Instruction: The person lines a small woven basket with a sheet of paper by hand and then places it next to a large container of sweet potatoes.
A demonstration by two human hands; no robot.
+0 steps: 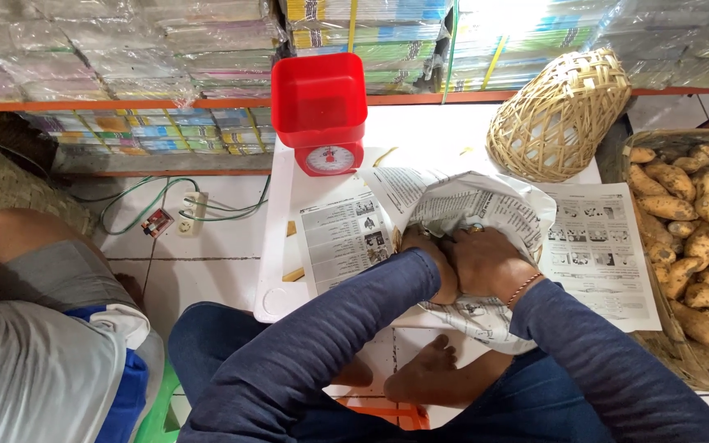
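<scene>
1. I'm sitting on the floor of a small shop or market stall.
2. A red weighing scale (319, 115) stands on the low white table (276, 246) in front of me.
3. A basket of sweet potatoes (699, 238) sits at my right, stock for sale.
4. The shelves (207, 102) behind hold plastic-wrapped stacks of books (231, 57).
5. Sheets of printed paper (596, 246) lie ready as wrapping.

The white board (276, 246) is crowded: a red scale (319, 111) blocks its far-left end, an overturned woven basket (560, 115) its far-right, and printed sheets (601, 246) cover the middle. To the right, the crate of sweet potatoes (695, 246) walls off the edge. Open passage lies leftward over the white floor tiles (207, 271), short of the seated person's knee (18, 238)
</scene>
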